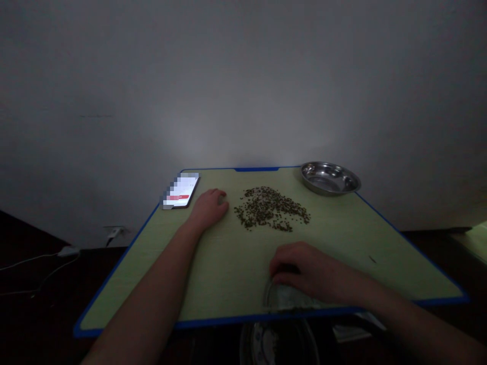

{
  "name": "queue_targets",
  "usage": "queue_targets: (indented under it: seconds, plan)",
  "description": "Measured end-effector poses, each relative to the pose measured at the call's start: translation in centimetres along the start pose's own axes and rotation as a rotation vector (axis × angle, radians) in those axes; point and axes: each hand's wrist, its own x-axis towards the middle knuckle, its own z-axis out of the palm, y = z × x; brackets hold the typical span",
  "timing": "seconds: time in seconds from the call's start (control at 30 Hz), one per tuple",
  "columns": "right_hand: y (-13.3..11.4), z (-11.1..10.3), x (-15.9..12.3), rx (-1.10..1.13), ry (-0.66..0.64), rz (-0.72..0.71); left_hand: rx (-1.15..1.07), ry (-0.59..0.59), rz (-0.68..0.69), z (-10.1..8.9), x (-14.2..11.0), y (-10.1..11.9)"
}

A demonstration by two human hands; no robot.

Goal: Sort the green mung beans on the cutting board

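A loose heap of small dark brown seeds or beans is spread over the middle of the pale green table. My left hand rests on the tabletop just left of the heap, fingers loosely bent, thumb apart, nothing visible in it. Close to the front edge, my right hand is curled, thumb and fingers closing on a see-through thing with a curved rim; its exact kind is unclear. Dark specks show along the table edge beneath it. Below that edge is a round, shiny-rimmed container, partly hidden and dim.
A steel bowl stands at the back right. At the back left lies a lit phone. The table's blue rim borders the top, with a wall behind. A small dark sliver lies on the right. Cables run at far left.
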Motion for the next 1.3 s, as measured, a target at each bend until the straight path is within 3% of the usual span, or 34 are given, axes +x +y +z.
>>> queue_targets:
  seconds: [1.3]
  plan:
    - [-1.1, -0.6, -0.2, 0.069, -0.026, 0.067, 0.012, -0.011, -0.016, -0.1, -0.1, 0.2]
